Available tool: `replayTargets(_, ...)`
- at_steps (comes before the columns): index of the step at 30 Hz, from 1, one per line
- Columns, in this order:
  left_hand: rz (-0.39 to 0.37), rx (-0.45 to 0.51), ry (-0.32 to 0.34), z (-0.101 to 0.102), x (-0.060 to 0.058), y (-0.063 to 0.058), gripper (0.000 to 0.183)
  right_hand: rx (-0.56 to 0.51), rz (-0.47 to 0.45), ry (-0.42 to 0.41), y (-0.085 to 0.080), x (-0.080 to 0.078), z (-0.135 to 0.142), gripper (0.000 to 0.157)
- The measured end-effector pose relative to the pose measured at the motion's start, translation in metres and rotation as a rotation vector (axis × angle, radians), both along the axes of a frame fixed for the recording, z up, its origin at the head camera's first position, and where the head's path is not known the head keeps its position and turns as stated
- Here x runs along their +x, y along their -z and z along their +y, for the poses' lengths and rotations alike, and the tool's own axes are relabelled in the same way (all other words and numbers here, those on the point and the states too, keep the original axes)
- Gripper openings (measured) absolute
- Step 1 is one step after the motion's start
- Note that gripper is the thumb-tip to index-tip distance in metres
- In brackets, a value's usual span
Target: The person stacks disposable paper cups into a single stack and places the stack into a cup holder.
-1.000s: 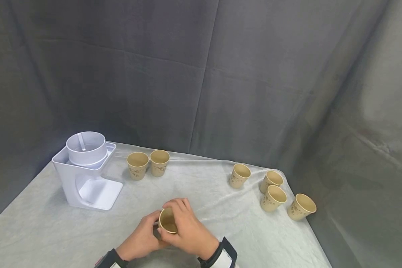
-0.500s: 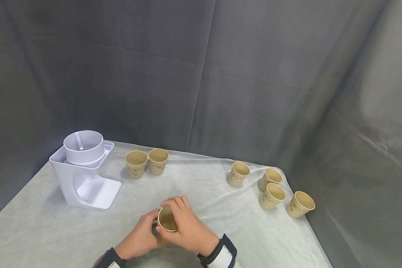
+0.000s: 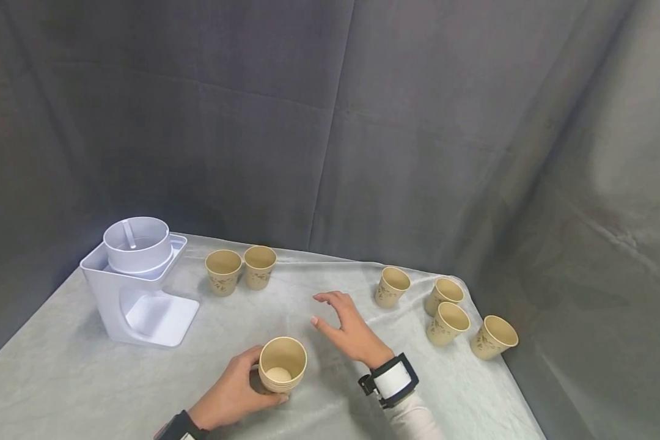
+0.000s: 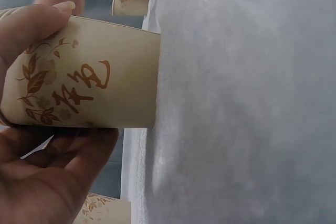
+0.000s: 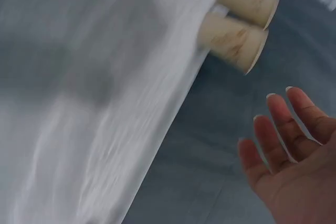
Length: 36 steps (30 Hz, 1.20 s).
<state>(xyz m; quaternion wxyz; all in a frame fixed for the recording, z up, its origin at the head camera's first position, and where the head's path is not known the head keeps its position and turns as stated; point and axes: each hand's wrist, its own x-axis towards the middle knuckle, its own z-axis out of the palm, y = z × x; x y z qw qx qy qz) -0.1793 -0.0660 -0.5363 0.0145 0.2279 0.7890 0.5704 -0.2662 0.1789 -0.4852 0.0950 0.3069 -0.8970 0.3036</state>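
Note:
A short stack of nested beige paper cups (image 3: 283,362) stands upright at the front middle of the table. My left hand (image 3: 233,389) grips it from the left, thumb on the near side and fingers on the far side. In the left wrist view the outer paper cup (image 4: 94,77) shows brown leaves and brush lettering, with its base at the cloth. To the right of the stack my right hand (image 3: 349,330) is raised over the table, holding nothing. Its fingers (image 5: 286,129) are spread and slightly bent in the right wrist view.
Two paper cups (image 3: 223,273) stand side by side at the back, right of a white plastic stand (image 3: 110,299) with a round bowl (image 3: 140,250) on top. Several more cups (image 3: 448,324) stand along the right side. Grey curtains (image 3: 330,122) enclose the table (image 3: 115,391).
My right hand has let go of the cup and moved right and away, revealing stacked rims. My left hand keeps its grip in about the same place.

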Motion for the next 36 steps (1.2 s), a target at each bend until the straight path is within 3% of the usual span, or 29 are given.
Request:
replayTargets(10,-0.01,0.012,-0.009,0.0,0.0,0.0,0.066,0.081,0.125,0.18,-0.002,-0.055,0.056,0.045)
replayTargets(18,-0.005,0.016,-0.004,-0.001,0.0,0.002,0.066,0.217,0.046,0.393,0.003,-0.086,0.092,0.061)
replayTargets(22,-0.008,0.011,0.006,0.0,0.001,0.001,0.066,0.262,0.015,0.469,0.007,-0.094,0.106,0.066)
replayTargets(28,-0.01,0.031,0.01,0.0,0.004,0.003,0.066,0.282,-0.047,0.468,0.014,-0.097,0.117,0.07)
replayTargets(33,0.003,0.036,0.011,-0.001,0.004,0.001,0.066,0.247,-0.011,0.428,0.02,-0.099,0.115,0.07)
replayTargets(36,0.023,0.029,0.009,-0.002,0.002,0.0,0.066,0.228,0.009,0.428,0.017,-0.098,0.111,0.061)
